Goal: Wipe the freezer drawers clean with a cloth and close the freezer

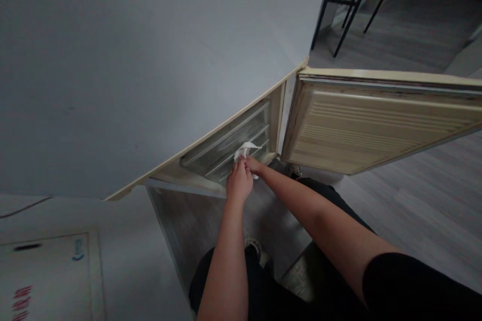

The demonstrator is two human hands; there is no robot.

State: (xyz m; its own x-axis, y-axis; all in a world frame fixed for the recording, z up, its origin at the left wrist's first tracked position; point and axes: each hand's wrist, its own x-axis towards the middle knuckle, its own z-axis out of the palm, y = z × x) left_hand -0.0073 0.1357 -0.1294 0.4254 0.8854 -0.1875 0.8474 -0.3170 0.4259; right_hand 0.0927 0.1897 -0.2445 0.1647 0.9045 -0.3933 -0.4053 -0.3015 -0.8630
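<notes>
A crumpled white cloth (pixel 245 150) is pinched between both hands low down in front of an open fridge compartment. My left hand (pixel 238 181) is closed in a fist with its fingers on the cloth. My right hand (pixel 253 164) reaches in from the right and its fingers are also closed on the cloth. Behind the cloth are clear plastic drawers (pixel 229 143) inside the fridge. The lower fridge door (pixel 376 123) stands swung open to the right, its ribbed beige inner side facing me.
The grey upper fridge door (pixel 150 60) fills the left and top. A white appliance top (pixel 48 266) with a label sits at the bottom left. Black furniture legs (pixel 350 5) stand on the grey wood floor (pixel 422 200) at the top right. My legs are below.
</notes>
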